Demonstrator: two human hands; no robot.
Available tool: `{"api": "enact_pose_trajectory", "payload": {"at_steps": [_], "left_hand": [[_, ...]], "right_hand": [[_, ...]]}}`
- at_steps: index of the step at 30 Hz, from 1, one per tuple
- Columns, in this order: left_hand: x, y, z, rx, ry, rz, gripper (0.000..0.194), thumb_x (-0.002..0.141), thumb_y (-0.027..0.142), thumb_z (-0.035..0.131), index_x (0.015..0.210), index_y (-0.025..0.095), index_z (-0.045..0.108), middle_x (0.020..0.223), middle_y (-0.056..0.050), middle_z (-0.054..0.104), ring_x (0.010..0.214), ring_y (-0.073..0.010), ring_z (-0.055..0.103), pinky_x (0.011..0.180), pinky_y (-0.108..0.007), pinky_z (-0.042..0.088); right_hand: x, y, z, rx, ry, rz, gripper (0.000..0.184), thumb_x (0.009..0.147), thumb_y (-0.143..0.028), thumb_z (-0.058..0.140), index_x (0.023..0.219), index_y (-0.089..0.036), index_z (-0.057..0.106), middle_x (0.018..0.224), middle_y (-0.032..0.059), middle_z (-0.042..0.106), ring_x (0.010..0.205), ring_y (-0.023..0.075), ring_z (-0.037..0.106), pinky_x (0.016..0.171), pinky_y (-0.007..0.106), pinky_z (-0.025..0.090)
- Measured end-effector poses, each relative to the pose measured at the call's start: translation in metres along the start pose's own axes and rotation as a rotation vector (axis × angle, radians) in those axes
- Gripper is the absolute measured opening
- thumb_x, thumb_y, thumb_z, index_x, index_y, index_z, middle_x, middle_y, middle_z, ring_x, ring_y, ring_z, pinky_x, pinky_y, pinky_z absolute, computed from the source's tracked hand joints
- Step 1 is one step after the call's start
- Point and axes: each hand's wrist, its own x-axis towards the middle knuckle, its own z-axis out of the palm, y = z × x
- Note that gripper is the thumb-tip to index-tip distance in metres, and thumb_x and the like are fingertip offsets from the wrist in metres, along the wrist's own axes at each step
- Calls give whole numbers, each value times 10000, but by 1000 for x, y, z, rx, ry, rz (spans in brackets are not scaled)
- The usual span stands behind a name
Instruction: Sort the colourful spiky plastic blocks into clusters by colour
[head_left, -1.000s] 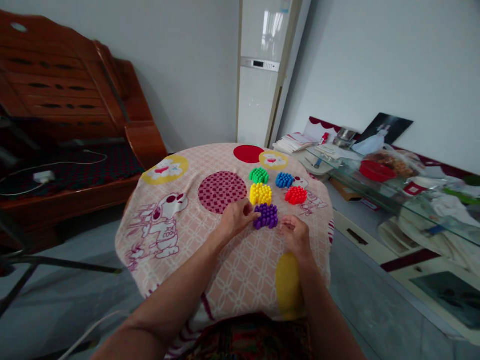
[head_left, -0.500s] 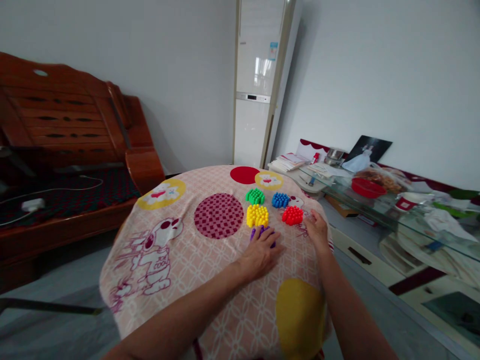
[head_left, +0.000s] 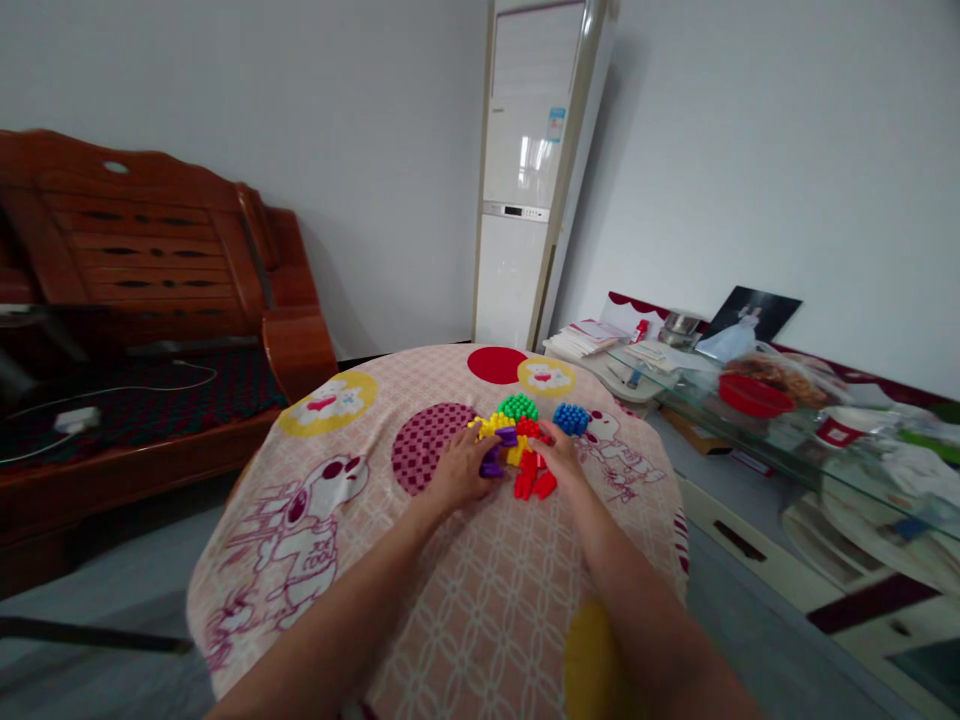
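Observation:
My left hand (head_left: pixel 461 472) lies on the cloth with its fingers apart, against purple pieces (head_left: pixel 493 462) and the edge of the yellow pieces (head_left: pixel 495 425). Facing it, my right hand (head_left: pixel 561 458) touches the red pieces (head_left: pixel 528 428), fingers stretched out. All these are small plastic pegs with rounded tops. Several red and purple ones lie on their sides, mixed with yellow between my hands. Just behind stand green pegs (head_left: pixel 519 406) in an upright cluster. A cluster of blue pegs (head_left: pixel 571 419) stands right of my right fingertips. My fingers partly hide the pile.
The round table wears a printed tablecloth (head_left: pixel 450 600). To the right is a glass-topped cabinet (head_left: pixel 675 400) holding papers, a red bowl (head_left: pixel 754 395) and a paper cup (head_left: pixel 838 428). A wooden bench (head_left: pixel 150 240) stands left, a tall air conditioner (head_left: pixel 517 270) behind.
My hands have come closer together. The purple pegs moved left and the red ones left and nearer, several toppling into the yellow group. The view has shifted slightly.

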Motion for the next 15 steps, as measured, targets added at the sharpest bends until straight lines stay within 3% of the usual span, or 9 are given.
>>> {"api": "enact_pose_trajectory", "payload": {"at_steps": [3, 6, 10, 12, 15], "left_hand": [[8, -47, -13, -86, 13, -132, 537, 787, 236, 608, 1317, 152, 600, 1387, -162, 569, 1296, -308, 523, 1124, -411, 384], [10, -85, -20, -121, 17, -335, 547, 785, 195, 565, 1328, 135, 585, 1354, -148, 610, 1268, -306, 555, 1111, -401, 395], [12, -113, -24, -207, 100, -448, 498, 856, 261, 503, 1337, 154, 570, 1343, -119, 629, 1261, -281, 562, 1094, -402, 409], [13, -119, -24, -243, 133, -447, 464, 864, 268, 497, 1309, 181, 594, 1304, -97, 658, 1220, -264, 591, 1073, -390, 429], [14, -119, -21, -267, 157, -446, 442, 869, 301, 516, 1283, 183, 616, 1273, -101, 675, 1188, -267, 611, 1051, -387, 451]], "right_hand": [[0, -16, 42, 110, -153, 51, 575, 666, -339, 722, 1220, -210, 640, 1107, 63, 725, 990, 228, 689, 900, 406, 549], [-7, -29, 79, 132, -352, 23, 541, 668, -285, 724, 1201, -213, 665, 1099, 58, 728, 998, 241, 690, 921, 418, 543], [-19, -49, 100, 131, -682, -119, 572, 656, -287, 742, 1220, -228, 672, 1173, 59, 714, 1106, 257, 660, 991, 424, 507], [-17, -59, 88, 117, -679, -190, 567, 684, -323, 718, 1239, -223, 664, 1204, 74, 703, 1093, 253, 666, 956, 410, 528], [4, -62, 41, -32, -321, -272, 449, 753, -383, 631, 1144, -177, 711, 1123, 110, 729, 977, 256, 693, 896, 414, 547]]}}
